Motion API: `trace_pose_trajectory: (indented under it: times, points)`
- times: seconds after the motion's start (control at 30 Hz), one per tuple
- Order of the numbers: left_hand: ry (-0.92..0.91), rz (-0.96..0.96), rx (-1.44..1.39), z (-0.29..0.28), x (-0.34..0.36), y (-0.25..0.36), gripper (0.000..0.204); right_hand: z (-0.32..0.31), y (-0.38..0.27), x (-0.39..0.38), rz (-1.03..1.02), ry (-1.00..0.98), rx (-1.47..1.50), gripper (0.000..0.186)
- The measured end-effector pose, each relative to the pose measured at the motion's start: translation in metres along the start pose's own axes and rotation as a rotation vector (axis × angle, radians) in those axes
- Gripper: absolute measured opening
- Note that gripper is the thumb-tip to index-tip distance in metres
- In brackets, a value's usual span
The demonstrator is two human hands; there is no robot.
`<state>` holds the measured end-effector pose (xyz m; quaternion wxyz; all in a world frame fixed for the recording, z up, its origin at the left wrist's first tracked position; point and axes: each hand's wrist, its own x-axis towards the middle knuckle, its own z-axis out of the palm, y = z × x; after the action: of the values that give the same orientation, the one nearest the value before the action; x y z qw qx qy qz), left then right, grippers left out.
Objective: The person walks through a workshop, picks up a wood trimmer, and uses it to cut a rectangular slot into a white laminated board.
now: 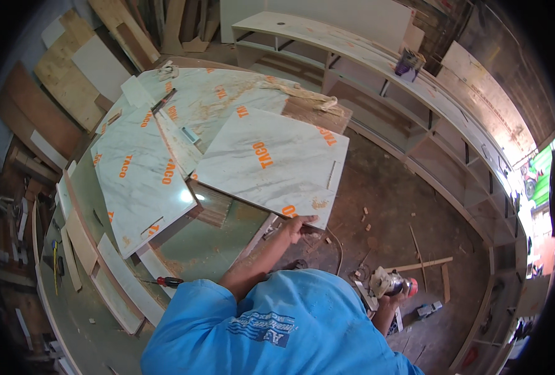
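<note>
My left hand grips the near corner of a white marble-patterned panel, with fingers curled at its edge. Orange lettering marks the panel, and a short dark slot and some sawdust show near its right edge. Low at the right, my right hand is closed round a dusty handheld power tool with a red end, held away from the panel. A second marble-patterned panel lies to the left, also with a slot and sawdust near its front edge.
A clamp-like tool and a small metal piece lie on the worktop. A red-handled screwdriver rests at the near left. Long open shelving curves round the right. Offcuts and a wooden strip litter the floor.
</note>
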<state>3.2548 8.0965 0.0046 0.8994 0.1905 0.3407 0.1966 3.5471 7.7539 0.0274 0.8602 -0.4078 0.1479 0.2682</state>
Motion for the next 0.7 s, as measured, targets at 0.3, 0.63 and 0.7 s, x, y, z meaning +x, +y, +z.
trace_pose_trajectory:
  times: [0.3,0.63,0.7]
  points:
    - [0.134,-0.157,0.114,-0.004,0.034,0.037,0.035,0.061,0.011,0.013,0.049,-0.154,0.064,0.032]
    - [0.318,-0.104,0.500,0.038,-0.034,0.030,0.046,0.166,0.007,-0.016,-0.085,-0.244,-0.106,0.035]
    - [0.270,-0.029,0.677,0.065,-0.062,0.053,0.046,0.191,0.004,-0.041,-0.109,-0.401,-0.210,0.038]
